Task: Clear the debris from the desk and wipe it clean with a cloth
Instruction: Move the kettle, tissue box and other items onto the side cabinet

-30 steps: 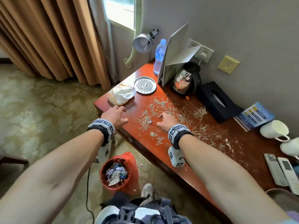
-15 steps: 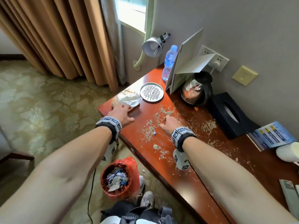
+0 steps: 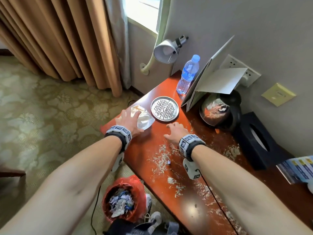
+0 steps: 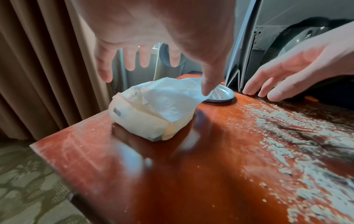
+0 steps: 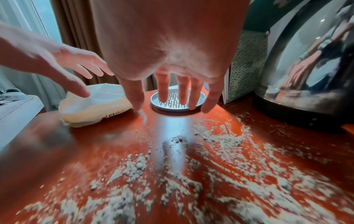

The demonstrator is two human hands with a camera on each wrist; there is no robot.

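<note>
Now the left hand point(image 4: 162, 30) hovers, fingers spread, over the wet-wipe pack point(image 4: 153, 112), nothing gripped. Right hand point(image 5: 172, 45), open & empty, hangs near the metal dish point(image 5: 178, 101) w/ debris point(image 5: 220, 144) on the desk point(image 3: 149, 141).

My right hand point(image 5: 168, 50) hangs over the red worktop point(image 5: 118, 145), fingers point(image 5: 134, 97) spread and pointing down before a round metal tray point(image 5: 178, 106). My left hand point(image 5: 63, 65) reaches in, fingers straight, above a crumpled white bag point(image 5: 95, 110). Pale debris point(image 5: 220, 174) litters the near surface; a shiny kettle point(image 5: 310, 72) stands at right.
</note>
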